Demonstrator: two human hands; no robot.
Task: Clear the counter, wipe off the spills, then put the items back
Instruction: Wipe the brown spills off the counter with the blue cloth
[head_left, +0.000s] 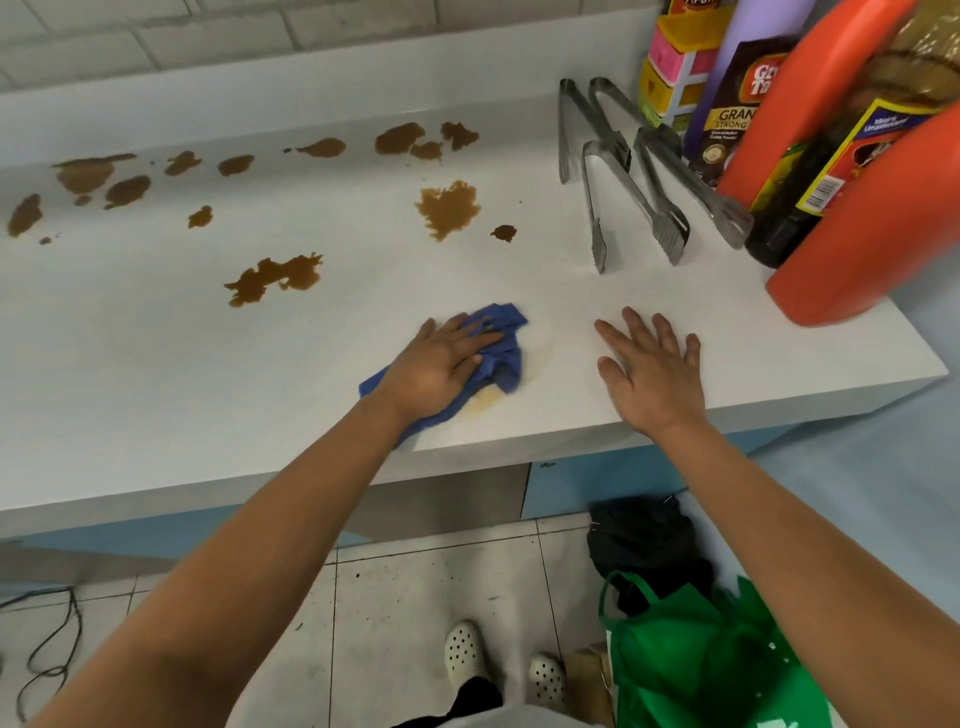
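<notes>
My left hand (436, 364) presses flat on a crumpled blue cloth (501, 345) near the front edge of the white counter (156, 353). A faint smeared tan stain (485, 397) shows beside the cloth. My right hand (652, 366) rests open and flat on the bare counter to the right of it. Several brown spills lie further back: one (272, 278) left of the cloth, one (449, 208) in the middle, and more along the back edge (410, 140).
Three metal tongs (631, 171) lie at the back right. Beside them stand a dark coffee pouch (732, 114), a soy sauce bottle (795, 208), two orange jugs (862, 249) and a yellow-pink box (675, 67). A green bag (691, 649) sits on the floor.
</notes>
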